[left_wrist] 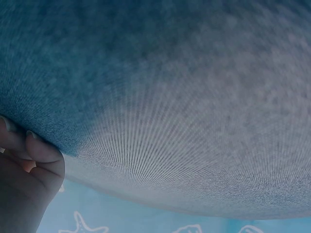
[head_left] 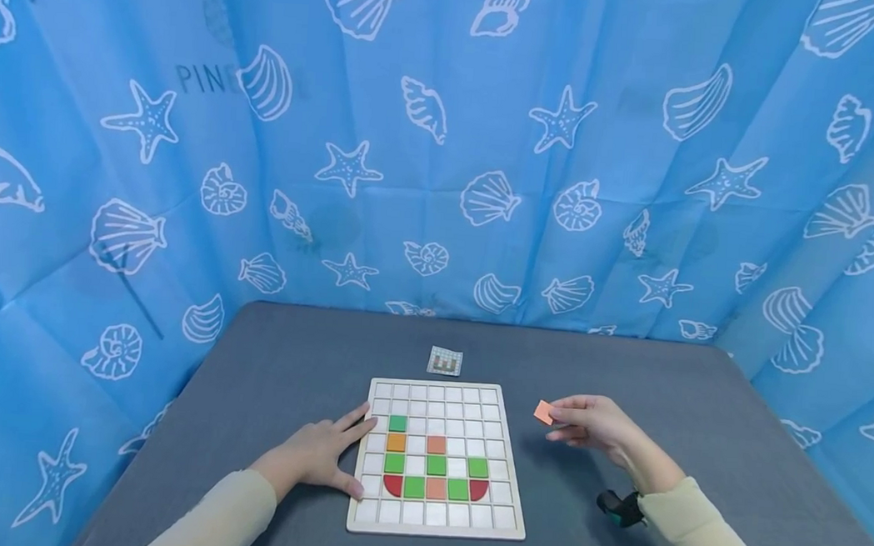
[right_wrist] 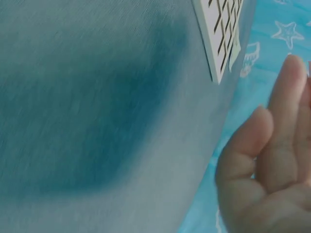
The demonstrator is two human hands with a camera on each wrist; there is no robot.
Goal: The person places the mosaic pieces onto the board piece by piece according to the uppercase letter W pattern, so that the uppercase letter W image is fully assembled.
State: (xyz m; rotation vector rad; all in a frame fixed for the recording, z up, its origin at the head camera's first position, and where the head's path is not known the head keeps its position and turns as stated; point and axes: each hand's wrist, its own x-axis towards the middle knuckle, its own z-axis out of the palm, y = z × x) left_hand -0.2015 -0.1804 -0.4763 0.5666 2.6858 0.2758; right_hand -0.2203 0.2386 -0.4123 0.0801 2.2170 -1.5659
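Observation:
A white grid board [head_left: 435,515] lies flat on the table. Along its left edge my left hand [head_left: 317,453] rests with spread fingers, touching the frame. To the right of the board, raised over the table, my right hand [head_left: 596,425] pinches a salmon-orange square tile [head_left: 544,412] between thumb and fingers. Set in the grid are several green tiles [head_left: 414,487], an orange tile [head_left: 396,442], two salmon tiles [head_left: 436,445] and two red rounded tiles [head_left: 478,489]. In the right wrist view the right hand [right_wrist: 272,170] shows, but the tile cannot be made out.
A small pattern card [head_left: 445,361] lies just behind the board. The dark grey table [head_left: 313,340] meets a blue shell-print curtain [head_left: 425,222] at the back and sides. A black strap-like device [head_left: 620,509] sits at the right wrist.

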